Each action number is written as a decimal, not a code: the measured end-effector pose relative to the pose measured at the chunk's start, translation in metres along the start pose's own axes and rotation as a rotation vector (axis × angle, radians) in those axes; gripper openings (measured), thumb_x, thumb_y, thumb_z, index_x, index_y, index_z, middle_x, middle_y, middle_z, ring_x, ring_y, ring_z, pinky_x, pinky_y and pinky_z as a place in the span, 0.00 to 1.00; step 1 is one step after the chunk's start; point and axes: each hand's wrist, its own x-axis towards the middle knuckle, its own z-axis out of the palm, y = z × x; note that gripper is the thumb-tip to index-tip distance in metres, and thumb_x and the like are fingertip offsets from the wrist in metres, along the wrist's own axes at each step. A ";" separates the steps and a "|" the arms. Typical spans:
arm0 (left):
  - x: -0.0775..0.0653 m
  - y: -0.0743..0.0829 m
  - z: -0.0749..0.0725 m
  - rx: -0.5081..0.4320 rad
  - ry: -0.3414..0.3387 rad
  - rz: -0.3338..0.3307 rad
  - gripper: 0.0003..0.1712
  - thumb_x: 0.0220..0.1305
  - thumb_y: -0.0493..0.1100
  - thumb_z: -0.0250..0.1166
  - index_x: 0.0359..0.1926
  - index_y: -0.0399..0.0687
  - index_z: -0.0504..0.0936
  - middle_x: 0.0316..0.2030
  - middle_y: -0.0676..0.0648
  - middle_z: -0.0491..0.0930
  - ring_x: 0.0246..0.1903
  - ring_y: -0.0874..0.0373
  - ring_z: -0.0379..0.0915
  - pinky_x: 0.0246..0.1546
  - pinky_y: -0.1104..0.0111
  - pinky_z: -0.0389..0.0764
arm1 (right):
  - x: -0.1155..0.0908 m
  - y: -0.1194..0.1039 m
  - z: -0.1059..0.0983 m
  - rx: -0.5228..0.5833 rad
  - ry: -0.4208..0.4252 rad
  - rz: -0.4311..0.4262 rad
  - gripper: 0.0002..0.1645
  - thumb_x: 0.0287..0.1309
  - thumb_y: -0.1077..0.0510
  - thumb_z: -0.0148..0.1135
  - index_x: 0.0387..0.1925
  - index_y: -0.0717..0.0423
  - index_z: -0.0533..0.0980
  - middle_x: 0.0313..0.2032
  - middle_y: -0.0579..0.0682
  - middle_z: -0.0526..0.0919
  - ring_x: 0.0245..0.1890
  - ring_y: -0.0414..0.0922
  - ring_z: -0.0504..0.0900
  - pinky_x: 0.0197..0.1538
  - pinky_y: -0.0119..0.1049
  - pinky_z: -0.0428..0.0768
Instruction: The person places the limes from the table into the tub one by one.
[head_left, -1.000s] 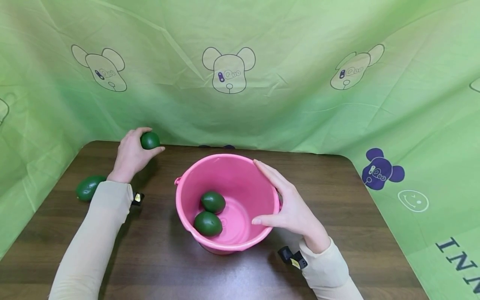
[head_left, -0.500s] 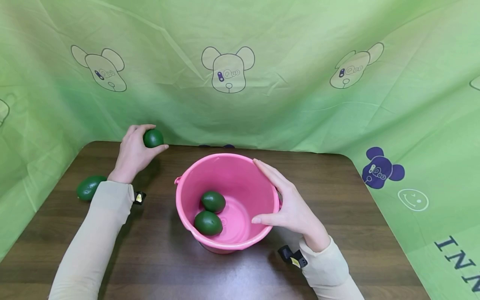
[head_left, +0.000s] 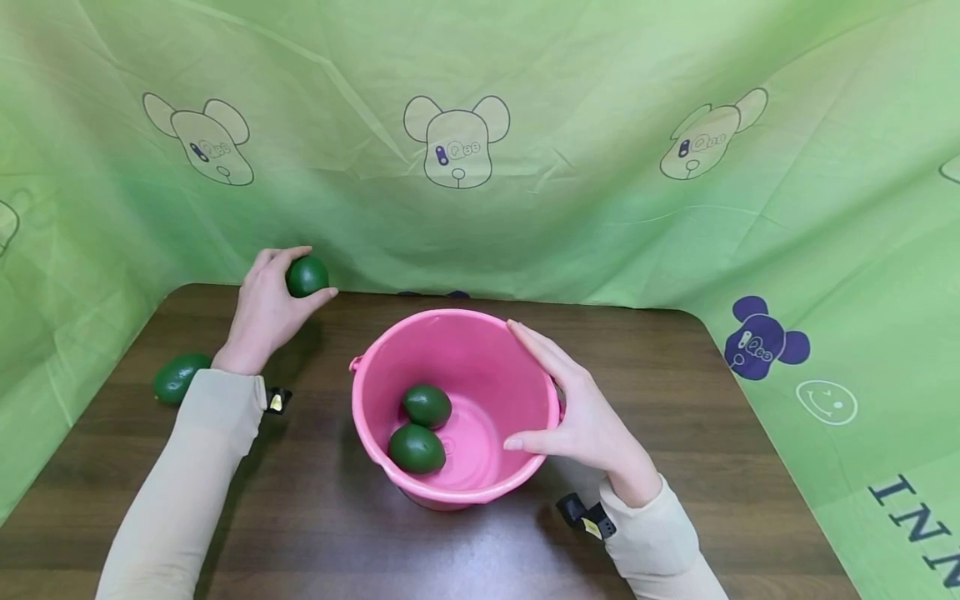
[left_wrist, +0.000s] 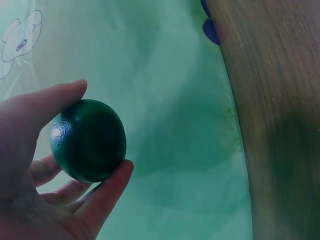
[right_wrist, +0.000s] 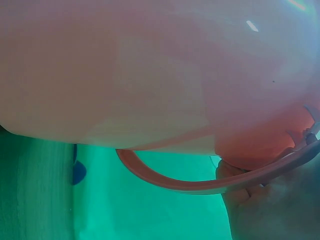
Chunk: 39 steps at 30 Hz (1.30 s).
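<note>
The green fruit [head_left: 308, 276] pinched in the left hand [head_left: 264, 310] is shifted slightly farther out than a second ago and seems carried aloft; the pink bucket [head_left: 491, 354], gripped at its rim by the right hand [head_left: 583, 417], is kept in place. Fingers [left_wrist: 69, 192] behind the fruit are revealed from the left wrist, the handle's curve [right_wrist: 190, 188] beside the right hand only from the right wrist.

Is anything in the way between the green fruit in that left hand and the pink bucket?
Nothing visible stands between the green fruit in the left hand and the pink bucket, though its rim may need clearing. The right hand holds the opposite side, off that path.
</note>
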 end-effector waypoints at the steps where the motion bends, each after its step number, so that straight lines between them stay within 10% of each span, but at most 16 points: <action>1: 0.000 0.000 0.000 -0.002 0.006 0.009 0.41 0.61 0.51 0.75 0.70 0.41 0.73 0.61 0.34 0.68 0.56 0.34 0.67 0.53 0.38 0.71 | 0.000 0.000 0.000 0.000 0.000 0.000 0.72 0.33 0.55 0.88 0.80 0.48 0.57 0.75 0.46 0.61 0.72 0.48 0.62 0.67 0.38 0.68; 31: -0.008 0.019 -0.003 -0.055 0.077 0.128 0.36 0.62 0.45 0.74 0.68 0.40 0.74 0.63 0.36 0.75 0.57 0.35 0.73 0.53 0.41 0.74 | -0.001 0.001 -0.001 -0.006 -0.021 -0.007 0.74 0.33 0.56 0.87 0.80 0.48 0.55 0.77 0.49 0.58 0.74 0.48 0.59 0.69 0.38 0.65; 39: -0.009 0.023 -0.005 -0.071 0.082 0.139 0.35 0.62 0.45 0.74 0.68 0.41 0.75 0.62 0.36 0.75 0.57 0.36 0.73 0.53 0.41 0.75 | 0.000 0.005 -0.004 0.004 -0.060 -0.053 0.78 0.32 0.33 0.86 0.81 0.51 0.53 0.78 0.50 0.54 0.75 0.51 0.57 0.70 0.39 0.63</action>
